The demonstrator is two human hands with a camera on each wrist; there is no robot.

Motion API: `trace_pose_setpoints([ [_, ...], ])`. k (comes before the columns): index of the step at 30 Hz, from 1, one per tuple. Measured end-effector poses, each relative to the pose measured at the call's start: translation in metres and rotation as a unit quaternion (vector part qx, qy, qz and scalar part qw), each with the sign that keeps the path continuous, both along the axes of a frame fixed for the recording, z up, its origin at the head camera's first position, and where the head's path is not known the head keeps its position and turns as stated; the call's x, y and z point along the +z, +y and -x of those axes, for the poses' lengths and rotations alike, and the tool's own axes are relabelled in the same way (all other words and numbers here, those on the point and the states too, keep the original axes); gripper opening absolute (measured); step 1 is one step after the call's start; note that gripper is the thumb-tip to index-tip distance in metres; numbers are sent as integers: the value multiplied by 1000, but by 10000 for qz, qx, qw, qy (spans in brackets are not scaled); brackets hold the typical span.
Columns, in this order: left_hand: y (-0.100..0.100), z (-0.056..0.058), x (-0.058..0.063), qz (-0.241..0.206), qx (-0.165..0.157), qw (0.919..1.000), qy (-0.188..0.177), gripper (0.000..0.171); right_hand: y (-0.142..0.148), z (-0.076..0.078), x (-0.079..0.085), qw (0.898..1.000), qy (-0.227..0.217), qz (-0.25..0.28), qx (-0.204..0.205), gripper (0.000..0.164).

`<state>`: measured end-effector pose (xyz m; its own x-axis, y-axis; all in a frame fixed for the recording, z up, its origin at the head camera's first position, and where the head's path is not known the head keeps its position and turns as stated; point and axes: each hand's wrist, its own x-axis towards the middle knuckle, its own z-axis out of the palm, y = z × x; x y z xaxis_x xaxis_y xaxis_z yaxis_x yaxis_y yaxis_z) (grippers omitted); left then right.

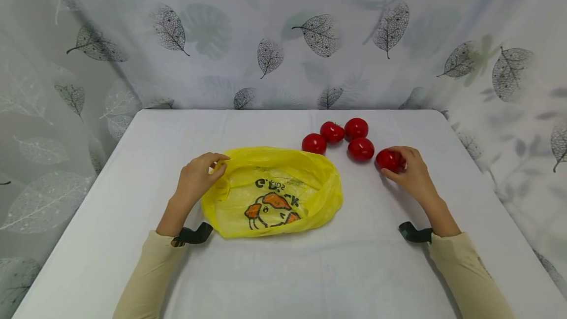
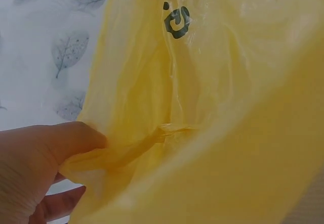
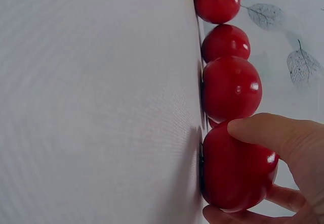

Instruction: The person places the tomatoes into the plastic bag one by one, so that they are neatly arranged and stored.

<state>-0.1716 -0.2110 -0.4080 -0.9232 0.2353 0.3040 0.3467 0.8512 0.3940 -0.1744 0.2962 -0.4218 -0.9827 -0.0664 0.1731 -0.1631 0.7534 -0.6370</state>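
The left hand (image 1: pixel 198 176) pinches the rim of a thin, crinkled yellow plastic bag (image 1: pixel 228 210), thumb on top of the film and fingers beneath; the bag spreads out to that hand's right, its mouth gaping in a loose oval around a printed orange-billed duck. Over at the right hand (image 1: pixel 413 174), thumb and fingers curl around a smooth, glossy red tomato (image 1: pixel 384 160), plump and lobed. Four more round tomatoes (image 1: pixel 361 149) sit beyond and left of that hand, shiny-skinned. Under both hands the table (image 1: pixel 354 274) is matte white, faintly creased.
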Motion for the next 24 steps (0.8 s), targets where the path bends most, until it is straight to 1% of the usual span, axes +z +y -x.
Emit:
trace_pose_setpoints([
  [4, 1, 0, -2, -144, 43, 9996, 247, 18, 0, -1, -2, 9998, 143, 73, -75, 56],
  [7, 1, 1, -3, -246, 66, 9990, 355, 17, 1, -2, -3, 9994, 277, 149, -161, 55],
  [16, 0, 2, -5, -588, 99, 9975, 372, 20, 3, -1, -5, 9980, 542, 190, -268, 53],
  [24, -1, 2, -7, -629, 92, 9973, 355, 21, 1, -2, -6, 9968, 701, 287, -255, 53],
])
